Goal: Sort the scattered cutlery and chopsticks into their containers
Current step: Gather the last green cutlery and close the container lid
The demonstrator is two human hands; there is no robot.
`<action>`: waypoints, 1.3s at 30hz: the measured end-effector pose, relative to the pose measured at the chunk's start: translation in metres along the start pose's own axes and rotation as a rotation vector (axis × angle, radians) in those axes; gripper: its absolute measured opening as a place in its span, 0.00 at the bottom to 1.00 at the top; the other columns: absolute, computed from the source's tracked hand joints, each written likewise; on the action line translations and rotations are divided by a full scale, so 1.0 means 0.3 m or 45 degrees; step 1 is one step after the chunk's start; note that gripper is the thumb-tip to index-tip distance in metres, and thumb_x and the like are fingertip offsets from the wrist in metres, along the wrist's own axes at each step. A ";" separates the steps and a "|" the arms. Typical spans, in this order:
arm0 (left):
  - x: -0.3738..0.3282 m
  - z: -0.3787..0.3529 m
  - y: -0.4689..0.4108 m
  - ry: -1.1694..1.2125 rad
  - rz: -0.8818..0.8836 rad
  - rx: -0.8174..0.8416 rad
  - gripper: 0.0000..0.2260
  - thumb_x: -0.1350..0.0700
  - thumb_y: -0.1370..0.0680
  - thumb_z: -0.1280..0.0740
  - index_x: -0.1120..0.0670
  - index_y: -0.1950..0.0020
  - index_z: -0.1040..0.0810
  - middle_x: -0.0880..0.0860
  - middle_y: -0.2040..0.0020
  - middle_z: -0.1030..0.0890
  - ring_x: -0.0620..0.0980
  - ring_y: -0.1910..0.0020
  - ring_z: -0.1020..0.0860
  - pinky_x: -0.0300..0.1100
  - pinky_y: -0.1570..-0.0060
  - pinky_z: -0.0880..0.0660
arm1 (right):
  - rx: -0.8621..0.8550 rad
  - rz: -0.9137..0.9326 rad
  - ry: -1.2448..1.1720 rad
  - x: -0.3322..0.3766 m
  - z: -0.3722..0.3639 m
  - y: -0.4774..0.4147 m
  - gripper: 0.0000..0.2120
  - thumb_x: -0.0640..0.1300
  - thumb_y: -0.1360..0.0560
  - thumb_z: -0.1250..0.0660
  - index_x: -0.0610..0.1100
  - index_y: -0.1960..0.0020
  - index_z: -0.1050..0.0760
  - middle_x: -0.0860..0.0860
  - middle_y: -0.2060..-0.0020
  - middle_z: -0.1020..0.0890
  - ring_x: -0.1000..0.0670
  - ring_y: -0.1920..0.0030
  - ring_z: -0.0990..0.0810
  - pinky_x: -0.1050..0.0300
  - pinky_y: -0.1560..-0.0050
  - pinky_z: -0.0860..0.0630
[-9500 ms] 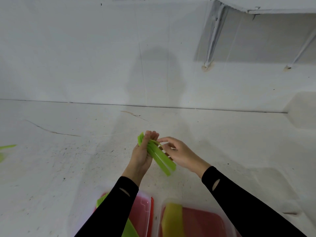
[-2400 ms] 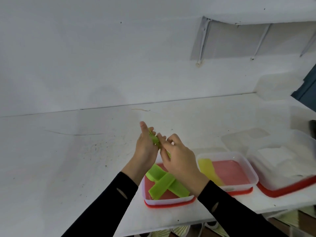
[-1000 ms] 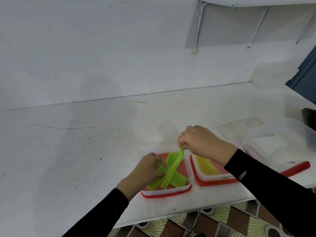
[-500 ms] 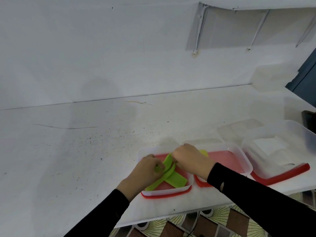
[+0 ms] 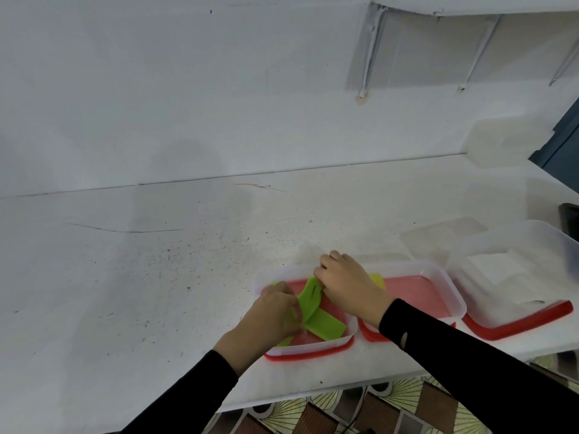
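Both hands are inside the left clear container (image 5: 283, 350), which has a red base and sits near the front edge of the white counter. My left hand (image 5: 275, 317) lies over the green plastic cutlery (image 5: 322, 324) in it, fingers curled on the pieces. My right hand (image 5: 344, 285) pinches the upper end of a green piece (image 5: 310, 291) that crosses the others. A yellow piece (image 5: 377, 279) shows behind my right hand in the middle container (image 5: 438, 277).
A third clear container (image 5: 526, 321) with white contents stands at the right, with a clear lid (image 5: 438, 236) behind it. A dark object (image 5: 570, 220) sits at the right edge. The counter's front edge (image 5: 313, 393) runs just below the containers, over patterned floor.
My right hand has lowered the green piece down into the left container, flatter over the other pieces. My left hand stays on the green cutlery.
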State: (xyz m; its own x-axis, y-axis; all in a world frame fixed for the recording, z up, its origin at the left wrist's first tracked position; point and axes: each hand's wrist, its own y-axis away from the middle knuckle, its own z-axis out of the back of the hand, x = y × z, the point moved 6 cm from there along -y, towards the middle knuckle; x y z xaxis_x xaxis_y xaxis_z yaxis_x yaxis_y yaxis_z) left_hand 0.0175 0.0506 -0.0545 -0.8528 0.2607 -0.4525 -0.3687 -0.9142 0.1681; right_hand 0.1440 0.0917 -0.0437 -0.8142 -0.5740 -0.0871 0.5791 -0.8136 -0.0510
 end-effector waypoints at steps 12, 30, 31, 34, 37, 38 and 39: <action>0.279 0.191 -0.015 0.371 0.313 -0.651 0.04 0.61 0.21 0.34 0.56 0.48 0.21 0.51 0.54 0.22 0.43 0.61 0.25 0.27 0.62 0.31 | 0.085 -0.336 -0.553 -0.110 -0.003 0.022 0.13 0.41 0.18 0.45 0.44 0.35 0.27 0.47 0.48 0.17 0.46 0.48 0.19 0.49 0.38 0.31; 0.403 0.301 -0.096 0.173 0.449 -0.656 0.03 0.60 0.21 0.35 0.57 0.49 0.21 0.57 0.57 0.18 0.58 0.57 0.21 0.43 0.60 0.31 | 0.035 -0.424 -0.875 -0.050 0.055 -0.066 0.11 0.38 0.22 0.42 0.40 0.46 0.21 0.43 0.55 0.16 0.43 0.57 0.19 0.53 0.57 0.24; 0.407 0.341 -0.085 0.153 0.422 -0.774 0.04 0.61 0.20 0.35 0.58 0.48 0.21 0.58 0.56 0.17 0.59 0.55 0.21 0.45 0.58 0.30 | 0.015 -0.437 -0.895 -0.045 0.055 -0.085 0.11 0.37 0.22 0.42 0.40 0.46 0.21 0.42 0.55 0.16 0.42 0.55 0.19 0.52 0.55 0.23; 0.411 0.425 -0.036 0.130 0.321 -1.090 0.08 0.63 0.20 0.36 0.60 0.43 0.20 0.58 0.48 0.18 0.59 0.49 0.21 0.46 0.51 0.28 | 0.020 -0.476 -0.932 -0.038 0.033 -0.128 0.13 0.34 0.22 0.42 0.41 0.43 0.21 0.44 0.50 0.16 0.44 0.50 0.18 0.54 0.51 0.23; 0.399 0.424 0.005 0.133 0.158 -1.159 0.10 0.64 0.20 0.36 0.58 0.43 0.19 0.55 0.48 0.19 0.55 0.50 0.21 0.40 0.51 0.28 | 0.066 -0.526 -0.925 -0.043 -0.014 -0.156 0.15 0.34 0.22 0.41 0.42 0.42 0.21 0.46 0.47 0.17 0.46 0.48 0.19 0.54 0.46 0.22; 0.391 0.408 0.020 0.137 0.089 -1.163 0.09 0.65 0.21 0.37 0.58 0.44 0.20 0.54 0.49 0.19 0.52 0.52 0.21 0.37 0.51 0.29 | 0.075 -0.553 -0.907 -0.047 -0.028 -0.165 0.15 0.34 0.23 0.41 0.43 0.42 0.21 0.46 0.46 0.17 0.45 0.46 0.19 0.54 0.45 0.23; 0.377 0.387 0.036 0.153 0.021 -1.167 0.09 0.65 0.21 0.37 0.58 0.44 0.20 0.53 0.49 0.20 0.49 0.52 0.22 0.33 0.50 0.30 | 0.066 -0.573 -0.895 -0.054 -0.041 -0.175 0.15 0.35 0.23 0.41 0.43 0.42 0.20 0.45 0.46 0.17 0.45 0.46 0.19 0.54 0.45 0.23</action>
State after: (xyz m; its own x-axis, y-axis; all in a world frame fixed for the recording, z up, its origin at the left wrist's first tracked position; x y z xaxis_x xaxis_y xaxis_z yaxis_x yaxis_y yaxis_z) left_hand -0.1259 0.1063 -0.0022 -0.7924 0.2580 -0.5527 0.1239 -0.8192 -0.5600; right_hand 0.1273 0.1450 -0.0517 -0.8134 -0.1028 0.5725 0.2035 -0.9724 0.1145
